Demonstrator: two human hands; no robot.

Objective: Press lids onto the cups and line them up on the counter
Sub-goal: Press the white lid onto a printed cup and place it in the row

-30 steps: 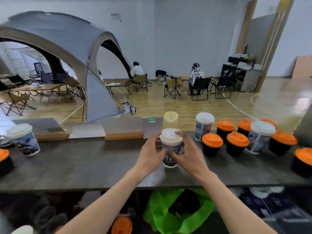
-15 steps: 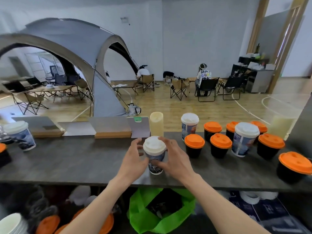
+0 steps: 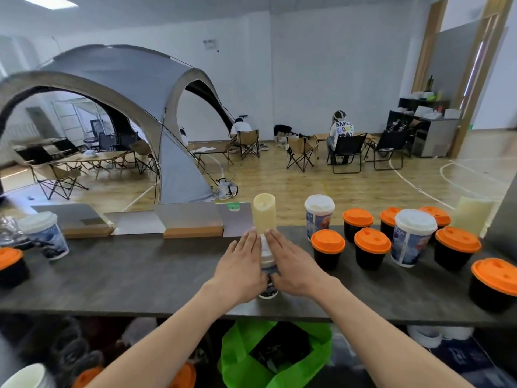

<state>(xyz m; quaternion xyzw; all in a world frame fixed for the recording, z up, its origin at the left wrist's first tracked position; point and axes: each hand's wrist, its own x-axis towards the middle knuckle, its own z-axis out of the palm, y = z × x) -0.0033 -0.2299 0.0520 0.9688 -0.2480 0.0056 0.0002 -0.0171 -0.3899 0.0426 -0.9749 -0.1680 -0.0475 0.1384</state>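
Cup [image 3: 268,280] stands mid-counter [image 3: 140,275] as left hand [image 3: 241,266] and right hand [image 3: 293,264] press flat on its lid [image 3: 265,247], fingers straight; orange-lidded cups [image 3: 327,249] crowd the right.

Tent [image 3: 117,88]: big grey dome at far left, arched openings, pitched on the wooden floor [image 3: 279,180].
Table [image 3: 95,158]: low folding one under the tent, camp chairs around it.
Jug [image 3: 228,188]: white, just beside the tent's near corner.
Tan chair [image 3: 300,152]: folding, mid-room.
Black chair [image 3: 348,149]: just right of the tan one, occupied.
Seated person [image 3: 341,130]: back turned, white shirt with coloured letters.
Second person [image 3: 240,127]: in white, farther left, near the wall.
Cabinet [image 3: 432,135]: far right, boxes on top.
Panels [image 3: 190,217]: grey sheets on wooden bases, in a row.
Cylinder [image 3: 264,214]: pale yellow, upright, right of the panels.
Bag [image 3: 246,359]: bright green, open, low in the foreground, something black inside.
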